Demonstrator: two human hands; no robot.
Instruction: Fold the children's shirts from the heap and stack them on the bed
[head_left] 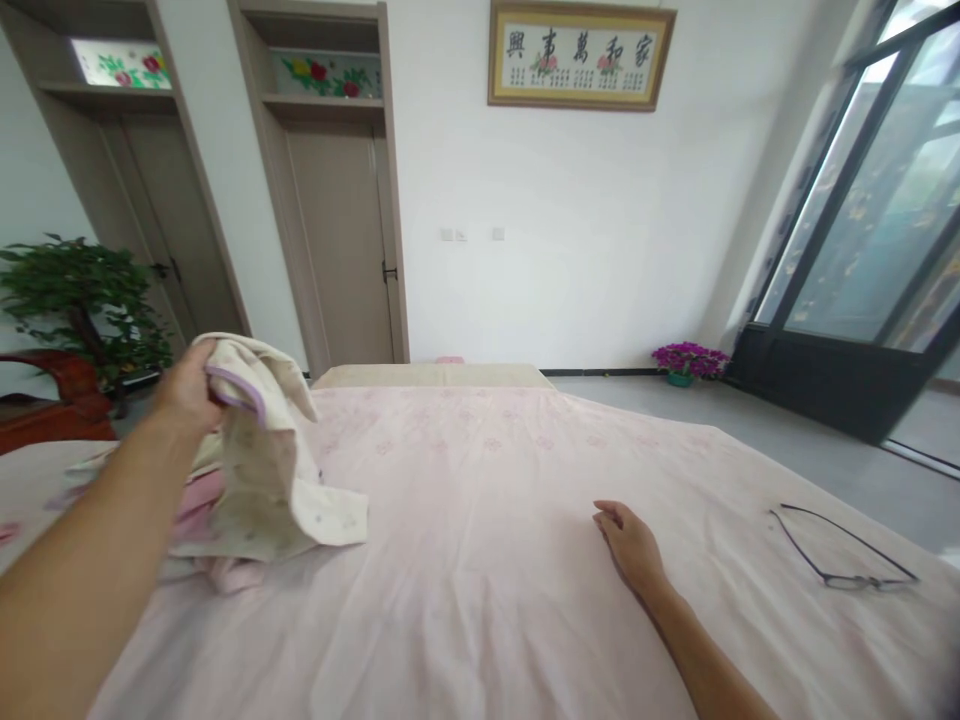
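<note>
My left hand (189, 388) is closed on a cream-coloured garment (262, 480) with purple trim and small printed spots. The cloth hangs in folds from my fingers, and its lower part lies over a pile of clothes (199, 505) in pink and other pale colours. On the right, my right hand (630, 545) rests on the pale pink sheet (480, 560) with nothing in it. Its fingers are loosely bent and point to the left. Part of the pile is hidden behind my left forearm and the garment.
A pair of eyeglasses (847, 560) lies on the sheet to the right of my right hand. Beyond the sheet's far edge is a beige surface (435, 376). A red wooden chair (60, 400) and a leafy plant (79, 300) stand at left, purple flowers (688, 360) at far right.
</note>
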